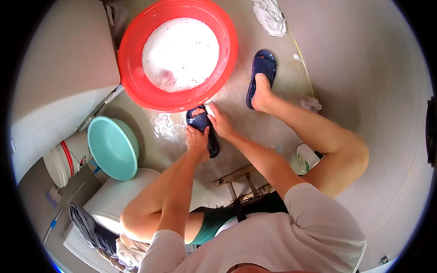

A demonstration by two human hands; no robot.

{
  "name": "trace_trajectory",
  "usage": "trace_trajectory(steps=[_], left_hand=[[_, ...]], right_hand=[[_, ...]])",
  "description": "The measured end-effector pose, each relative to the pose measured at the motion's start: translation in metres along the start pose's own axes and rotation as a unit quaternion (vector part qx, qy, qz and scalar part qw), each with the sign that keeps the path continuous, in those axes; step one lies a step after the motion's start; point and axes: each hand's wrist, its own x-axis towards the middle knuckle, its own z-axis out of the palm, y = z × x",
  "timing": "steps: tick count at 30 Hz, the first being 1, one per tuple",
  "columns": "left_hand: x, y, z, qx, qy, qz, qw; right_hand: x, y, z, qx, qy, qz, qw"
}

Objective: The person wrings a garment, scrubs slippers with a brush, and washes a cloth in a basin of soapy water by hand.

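Observation:
My left hand (197, 139) lies over the upper of the dark blue slipper (199, 120) on my left foot, its fingers spread on it. Right beside it, my right hand (219, 120) is closed on a small white object (210, 109) at the slipper's inner edge. Fingers partly cover that object, so its kind is unclear. Just beyond the slipper's toe stands a large red basin (223, 57), holding white suds (181, 54). A second dark blue slipper (263, 63) is on my right foot, farther right.
A turquoise basin (114, 148) leans at the left, near a white bucket (68, 159) with a red band. White cloth (271, 17) lies on the wet floor (168, 125) at the top. A low wooden stool (234, 176) is beneath me. Clothes (93, 230) are piled at lower left.

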Motion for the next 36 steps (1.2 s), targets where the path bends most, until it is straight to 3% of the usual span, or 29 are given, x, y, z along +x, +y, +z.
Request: trace_trajectory(steps=[1,3,5,8,11,14,17,20,23,26,30,31,34,35,36], left_hand=[[-0.002,0.011,-0.009,0.008,-0.001,0.014,1.0],[-0.014,0.032,-0.035,0.023,-0.007,0.04,0.999],[-0.012,0.032,-0.03,0.043,-0.031,0.036,0.998],[-0.008,0.03,-0.021,0.063,-0.032,0.03,0.997],[-0.007,0.036,-0.022,0.058,-0.043,0.005,0.997],[-0.005,0.039,-0.017,0.057,-0.033,-0.019,0.998],[-0.002,0.033,-0.01,0.059,-0.002,-0.007,0.998],[-0.002,0.033,-0.014,0.041,-0.001,0.012,0.999],[-0.003,0.032,-0.017,0.024,0.008,0.018,1.0],[-0.004,0.036,-0.022,0.024,0.007,0.045,0.999],[-0.009,0.028,-0.016,0.035,-0.004,0.096,0.995],[-0.009,0.027,-0.012,0.037,-0.008,0.112,0.993],[-0.017,0.035,-0.014,0.078,-0.011,0.137,0.987],[-0.016,0.032,-0.004,0.096,-0.001,0.139,0.986],[-0.015,0.031,0.002,0.115,0.01,0.14,0.984]], right_hand=[[-0.026,-0.01,-0.006,0.007,0.026,-0.009,1.0],[-0.088,-0.007,-0.008,0.078,-0.097,0.189,0.974],[-0.151,0.016,0.017,0.05,-0.011,0.105,0.993],[-0.148,0.016,0.046,0.109,0.049,0.222,0.968],[-0.116,0.015,0.036,0.04,0.002,0.201,0.979],[-0.088,0.01,0.014,0.077,0.022,0.095,0.992],[-0.019,0.01,0.031,-0.034,0.055,0.123,0.99],[0.009,0.012,-0.003,-0.137,-0.053,0.049,0.988],[0.029,-0.035,-0.026,-0.175,-0.049,-0.013,0.983],[0.034,-0.033,-0.041,-0.203,-0.098,-0.008,0.974],[0.065,-0.044,-0.056,-0.169,-0.142,-0.148,0.964],[0.07,-0.052,-0.057,-0.243,-0.174,-0.064,0.952],[0.089,-0.057,-0.04,-0.401,-0.29,-0.223,0.84],[0.087,-0.057,-0.028,-0.486,-0.261,-0.286,0.784],[0.085,-0.048,-0.014,-0.442,-0.234,-0.289,0.816]])
